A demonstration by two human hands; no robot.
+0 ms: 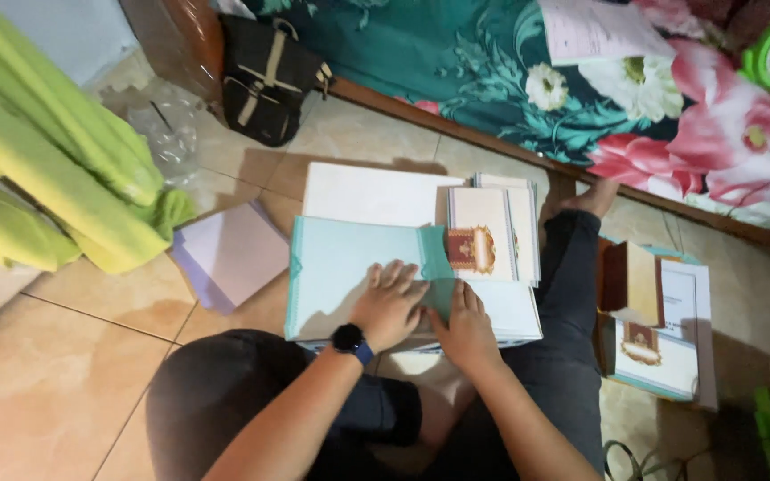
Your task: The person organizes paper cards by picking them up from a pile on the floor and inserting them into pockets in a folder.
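1. Both hands, left (391, 303) and right (465, 325), lay flat with fingers spread on a teal sheet (349, 272), gripping nothing.
2. The sheet topped a stack (510, 312) on the floor (64, 356) before the knees.
3. Folded cards (492, 232) sat at the stack's far edge; more (657, 347) lay right, seemingly finished.

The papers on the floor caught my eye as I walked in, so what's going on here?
A person sits on the tiled floor, pressing both hands flat on a pale teal sheet. The left hand, with a dark watch on its wrist, and the right hand lie side by side. Stacks of cream cards lie just beyond, and more cards to the right.
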